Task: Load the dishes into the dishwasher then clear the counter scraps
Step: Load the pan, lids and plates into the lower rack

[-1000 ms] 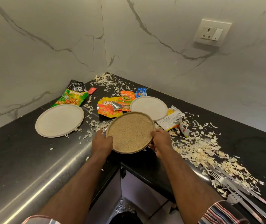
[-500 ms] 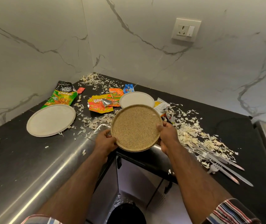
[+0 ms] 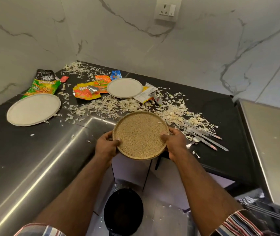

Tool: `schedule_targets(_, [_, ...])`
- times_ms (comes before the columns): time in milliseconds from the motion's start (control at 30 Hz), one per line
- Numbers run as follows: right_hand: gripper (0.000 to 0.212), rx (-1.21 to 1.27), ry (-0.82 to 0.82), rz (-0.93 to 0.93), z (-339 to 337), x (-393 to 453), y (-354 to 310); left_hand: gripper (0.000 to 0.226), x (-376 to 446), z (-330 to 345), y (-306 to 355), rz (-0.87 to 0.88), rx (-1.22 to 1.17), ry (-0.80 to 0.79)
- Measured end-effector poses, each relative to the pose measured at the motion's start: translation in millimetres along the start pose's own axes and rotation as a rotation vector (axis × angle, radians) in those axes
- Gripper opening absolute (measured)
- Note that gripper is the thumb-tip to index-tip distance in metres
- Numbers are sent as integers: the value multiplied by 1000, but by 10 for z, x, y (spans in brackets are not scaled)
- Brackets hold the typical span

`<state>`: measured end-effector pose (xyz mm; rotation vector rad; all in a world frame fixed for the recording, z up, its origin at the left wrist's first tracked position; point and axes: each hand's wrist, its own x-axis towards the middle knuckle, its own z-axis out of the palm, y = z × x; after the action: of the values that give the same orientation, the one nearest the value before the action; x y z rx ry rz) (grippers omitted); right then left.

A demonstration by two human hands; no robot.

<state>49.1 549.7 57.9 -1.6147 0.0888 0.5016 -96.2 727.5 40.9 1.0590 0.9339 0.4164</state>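
— So, holding what?
— Speckled brown plate (image 3: 140, 135), gripped at both edges: left hand (image 3: 106, 147) curled round the near-left rim with thumb on top, right hand (image 3: 175, 143) clamped on the right rim the same way. Lifted clear of the black counter (image 3: 220, 106), out past its inner corner, tilted a little toward the camera.
— And behind the brown plate?
— Pale vegetable scraps (image 3: 173, 111) strewn just beyond it, spreading right. Small white plate (image 3: 124, 88) farther back, flat on the counter, touching torn snack wrappers (image 3: 91, 90) at its left. Large white plate (image 3: 33, 109) well to the left, a green chip bag (image 3: 42, 84) behind that.
— Right of the brown plate?
— Knives and forks (image 3: 202, 137) lying among the scraps, close beside the right hand.
— Below it?
— Black bin (image 3: 123, 211) on the floor, directly under, between the forearms.
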Motion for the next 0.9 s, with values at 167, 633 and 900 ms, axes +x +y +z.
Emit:
schedule_targets(167, [82,-17,-89,-67,-486,-299,141,71,-471,209,-233,62,69,-22])
schedule_targets(633, [66,-39,-89,-4,-2063,-1250,890,52,-1906,610,-1502,62,208,-25])
schedule_targets(900, [65,-75,-2,89,-2649,-1902,1814,50,-2555,440,-2417,-51,257,-12])
